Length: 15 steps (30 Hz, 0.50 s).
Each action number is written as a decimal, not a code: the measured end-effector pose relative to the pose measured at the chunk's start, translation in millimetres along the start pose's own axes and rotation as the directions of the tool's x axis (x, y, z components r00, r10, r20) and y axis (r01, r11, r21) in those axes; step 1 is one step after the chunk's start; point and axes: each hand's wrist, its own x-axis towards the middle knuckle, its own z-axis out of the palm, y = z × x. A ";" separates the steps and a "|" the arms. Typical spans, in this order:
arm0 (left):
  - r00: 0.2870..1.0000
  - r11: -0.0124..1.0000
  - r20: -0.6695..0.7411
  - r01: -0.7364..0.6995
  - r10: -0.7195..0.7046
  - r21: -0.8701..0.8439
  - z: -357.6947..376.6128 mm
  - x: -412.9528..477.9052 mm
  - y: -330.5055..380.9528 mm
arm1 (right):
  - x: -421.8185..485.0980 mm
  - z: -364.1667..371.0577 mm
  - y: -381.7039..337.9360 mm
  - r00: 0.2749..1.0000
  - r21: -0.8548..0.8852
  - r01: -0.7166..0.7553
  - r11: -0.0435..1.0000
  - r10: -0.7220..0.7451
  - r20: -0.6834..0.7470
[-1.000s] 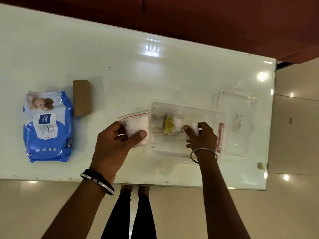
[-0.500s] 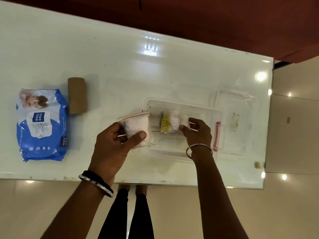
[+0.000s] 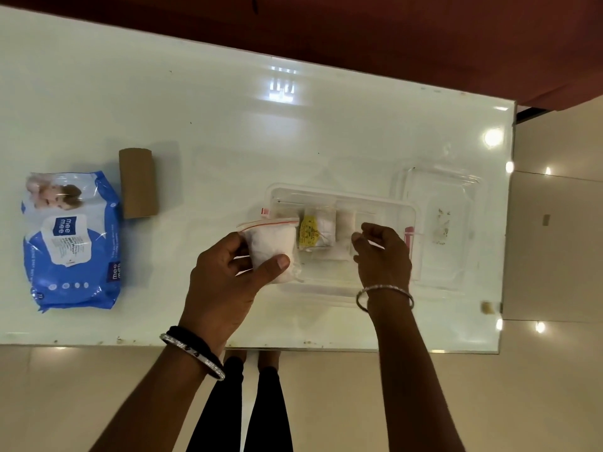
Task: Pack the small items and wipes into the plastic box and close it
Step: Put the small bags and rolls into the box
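Observation:
A clear plastic box (image 3: pixel 342 194) stands open on the white table (image 3: pixel 228 125). Inside it lie a yellow-labelled packet (image 3: pixel 308 232) and a small white roll (image 3: pixel 345 227) side by side. My left hand (image 3: pixel 225 282) grips a zip bag of white material (image 3: pixel 270 244) at the box's left rim. My right hand (image 3: pixel 383 256) hovers over the box just right of the white roll, fingers loosely curled with nothing in them. The blue wipes pack (image 3: pixel 70 243) lies far left on the table.
The clear lid (image 3: pixel 440 181) lies flat right of the box, close to the table's right edge. A brown cardboard tube (image 3: pixel 138 182) rests beside the wipes pack. My legs show below the table's near edge.
My right hand carried the white roll leftward in the box, set it beside the yellow packet and let go. The left hand brought the zip bag slightly closer over the box's left rim.

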 end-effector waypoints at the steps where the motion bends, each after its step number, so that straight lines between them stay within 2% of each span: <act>1: 1.000 1.000 0.020 -0.001 0.001 0.029 2.4 -1.0 0.4 | -11.3 -8.3 -1.7 0.999 0.004 0.018 1.000 -0.018 0.041; 3: 0.998 0.995 0.066 -0.011 0.005 0.094 8.6 -4.7 -0.1 | -33.4 -24.1 -3.8 0.977 0.088 0.000 0.996 -0.019 0.212; 5: 0.993 0.989 0.118 -0.027 0.010 0.142 17.1 -8.3 -1.5 | -52.9 -35.4 -7.2 0.895 0.205 -0.061 0.977 -0.038 0.445; 7: 0.984 0.981 0.177 -0.041 0.007 0.189 26.4 -11.4 -2.9 | -63.2 -39.0 -4.4 0.836 0.203 -0.088 0.975 -0.039 0.547; 10: 0.956 0.970 0.293 -0.070 -0.002 0.234 37.0 -12.4 -3.9 | -66.8 -37.1 -2.0 0.879 0.103 -0.011 0.995 -0.040 0.475; 12: 0.928 0.972 0.371 -0.064 -0.025 0.227 42.6 -13.1 -4.3 | -61.7 -37.7 -0.1 0.915 0.093 -0.011 0.996 -0.027 0.403; 15: 0.924 0.966 0.382 -0.092 -0.007 0.240 47.2 -13.4 -5.1 | -50.7 -39.4 -1.5 0.963 0.019 0.025 1.000 -0.029 0.268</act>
